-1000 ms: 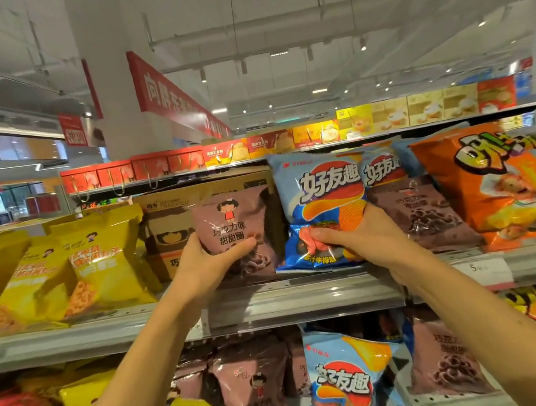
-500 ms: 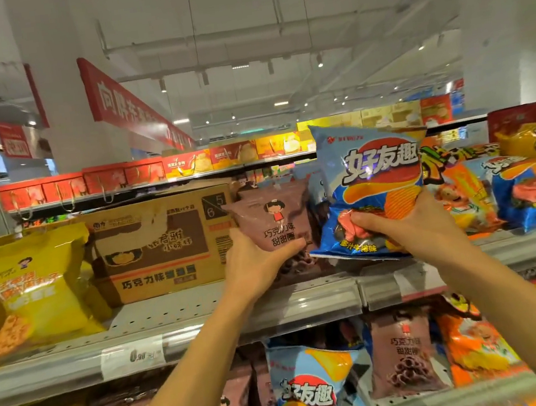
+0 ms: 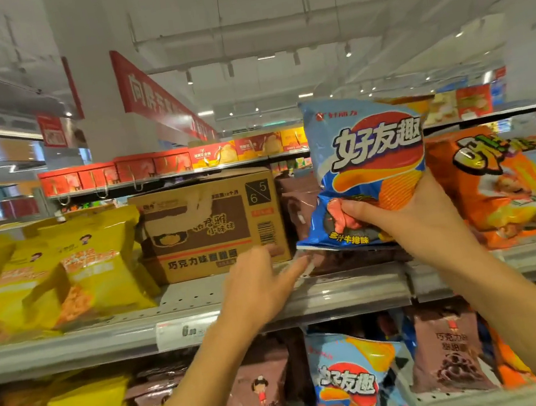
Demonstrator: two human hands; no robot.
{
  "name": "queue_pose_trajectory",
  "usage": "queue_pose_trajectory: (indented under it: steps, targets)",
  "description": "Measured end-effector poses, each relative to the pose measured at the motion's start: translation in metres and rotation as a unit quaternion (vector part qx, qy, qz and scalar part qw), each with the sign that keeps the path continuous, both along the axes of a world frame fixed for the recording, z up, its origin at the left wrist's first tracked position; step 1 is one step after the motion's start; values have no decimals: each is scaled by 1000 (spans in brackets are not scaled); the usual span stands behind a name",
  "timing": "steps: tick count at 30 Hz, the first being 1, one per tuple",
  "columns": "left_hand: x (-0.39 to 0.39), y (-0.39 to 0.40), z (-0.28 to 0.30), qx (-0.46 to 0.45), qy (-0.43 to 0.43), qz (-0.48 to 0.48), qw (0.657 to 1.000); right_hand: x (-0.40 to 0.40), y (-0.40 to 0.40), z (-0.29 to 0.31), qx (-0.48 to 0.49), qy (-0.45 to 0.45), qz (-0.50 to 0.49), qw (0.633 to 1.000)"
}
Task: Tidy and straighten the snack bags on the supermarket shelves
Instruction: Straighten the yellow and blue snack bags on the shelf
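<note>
My right hand [image 3: 416, 216] grips a blue chip bag [image 3: 368, 168] by its lower part and holds it upright above the top shelf [image 3: 341, 292]. My left hand [image 3: 257, 283] holds nothing, its fingers stretched toward a brown chocolate snack bag [image 3: 346, 259] that lies flat on the shelf under the blue bag. The fingertips reach the brown bag's left corner; motion blur hides whether they touch it. More brown bags [image 3: 298, 205] stand behind the blue one.
A brown cardboard carton [image 3: 211, 224] stands left of the hands, with yellow snack bags [image 3: 89, 262] further left. Orange bags [image 3: 498, 184] fill the shelf to the right. The lower shelf holds brown, blue, yellow and orange bags [image 3: 350, 384]. Gift boxes [image 3: 138, 169] line a far shelf.
My left hand let go of the brown bag, which now lies flat on the shelf. My right hand lifted the blue bag higher. The view has shifted left.
</note>
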State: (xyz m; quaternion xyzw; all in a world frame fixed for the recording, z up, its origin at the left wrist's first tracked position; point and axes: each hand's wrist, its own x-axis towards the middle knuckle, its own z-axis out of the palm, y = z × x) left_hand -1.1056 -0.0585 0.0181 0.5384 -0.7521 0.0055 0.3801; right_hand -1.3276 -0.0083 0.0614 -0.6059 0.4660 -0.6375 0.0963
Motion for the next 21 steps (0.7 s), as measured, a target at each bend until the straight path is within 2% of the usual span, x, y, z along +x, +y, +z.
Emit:
queue_pose_trajectory:
  steps: [4, 7, 13, 21]
  targets:
    - [65, 23, -20, -93, -91, 117, 985, 63, -6, 4, 3, 24, 24, 999]
    - [101, 39, -32, -140, -125, 159, 969, 109, -18, 4, 18, 48, 35, 998]
    - [126, 50, -41, -166, -107, 128, 972, 160, -53, -8, 116, 86, 4, 990]
    - [131, 44, -43, -170, -107, 104, 974, 159, -74, -33, 226, 139, -29, 964]
